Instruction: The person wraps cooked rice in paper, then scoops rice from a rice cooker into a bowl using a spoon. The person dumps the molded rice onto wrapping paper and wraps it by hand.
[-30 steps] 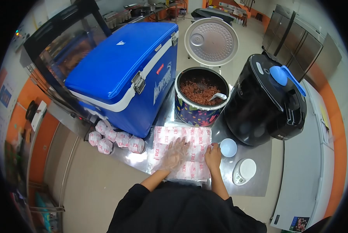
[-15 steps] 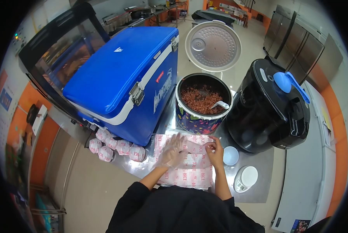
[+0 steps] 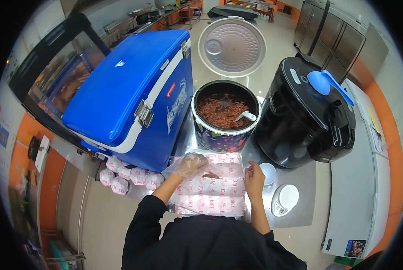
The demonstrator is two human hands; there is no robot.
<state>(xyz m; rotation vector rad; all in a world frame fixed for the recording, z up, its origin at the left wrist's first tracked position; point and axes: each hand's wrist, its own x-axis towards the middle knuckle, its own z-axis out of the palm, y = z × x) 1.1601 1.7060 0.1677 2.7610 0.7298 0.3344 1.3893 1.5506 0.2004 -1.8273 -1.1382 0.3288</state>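
Several paper wrappers printed with red "RICE" lettering lie spread on the metal table before me. A small patch of reddish-brown rice shows on the upper one. At the upper left edge of the sheets is my left hand, in a loose clear plastic glove. Its fingers are curled, and what they hold, if anything, is hidden. My right hand is bare, beside the right edge of the wrappers, fingers loosely bent and thumb apart. Just beyond the sheets stands a flowered rice cooker with reddish-brown cooked rice and a white-handled scoop.
A blue cooler box stands at left, with several wrapped bundles in front of it. At right are a black lidded container with a blue ladle, a pale blue bowl and a white scale.
My left hand has moved left and up, from spread to curled fingers. My right hand has drawn back from the upper wrapper to its right edge, and the rice patch shows more fully.
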